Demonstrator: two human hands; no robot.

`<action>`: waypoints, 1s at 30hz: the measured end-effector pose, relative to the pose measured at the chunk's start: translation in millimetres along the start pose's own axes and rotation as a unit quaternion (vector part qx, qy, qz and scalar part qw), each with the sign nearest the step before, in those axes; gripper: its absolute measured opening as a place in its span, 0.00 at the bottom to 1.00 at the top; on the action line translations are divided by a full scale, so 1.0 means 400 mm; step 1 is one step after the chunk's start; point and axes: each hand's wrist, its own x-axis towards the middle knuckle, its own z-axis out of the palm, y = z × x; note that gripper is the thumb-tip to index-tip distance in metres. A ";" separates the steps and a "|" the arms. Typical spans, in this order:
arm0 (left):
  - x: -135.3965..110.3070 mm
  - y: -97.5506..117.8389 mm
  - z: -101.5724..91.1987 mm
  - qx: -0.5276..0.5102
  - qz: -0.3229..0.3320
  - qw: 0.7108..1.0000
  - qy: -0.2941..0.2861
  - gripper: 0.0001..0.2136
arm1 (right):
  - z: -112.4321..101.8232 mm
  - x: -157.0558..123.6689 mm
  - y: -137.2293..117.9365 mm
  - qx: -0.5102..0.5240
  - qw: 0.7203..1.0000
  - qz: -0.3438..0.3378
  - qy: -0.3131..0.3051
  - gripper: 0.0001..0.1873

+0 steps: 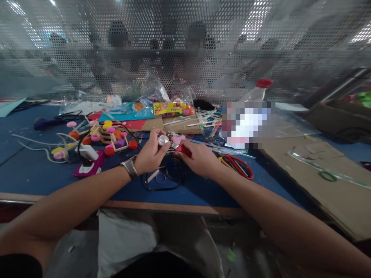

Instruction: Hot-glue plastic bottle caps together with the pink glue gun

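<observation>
Above the middle of the blue table my left hand (149,155) pinches a small white, round, cap-like piece (163,140) between thumb and fingers. My right hand (201,157), close beside it, is closed on a small red object (184,149) with a shiny end pointing at the white piece; its exact kind is hard to make out. Just beyond the fingertips lies a pale pink piece (177,138). Red-handled scissors (242,166) rest right of my right hand. Below the hands are a wooden stick (152,176) and a purple ring (160,178).
At left sit stick frames with coloured discs (109,135) and a purple power strip (92,165) with a white plug and cables. A yellow packet (169,108) lies on coloured sheets behind. Cardboard (321,173) covers the right; a red-capped bottle (257,92) stands there. Perforated metal screen (162,50) beyond.
</observation>
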 end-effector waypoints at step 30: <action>0.003 0.003 -0.002 0.031 -0.004 0.999 -0.032 0.17 | 0.000 -0.001 -0.002 -0.003 1.000 -0.004 -0.012 0.17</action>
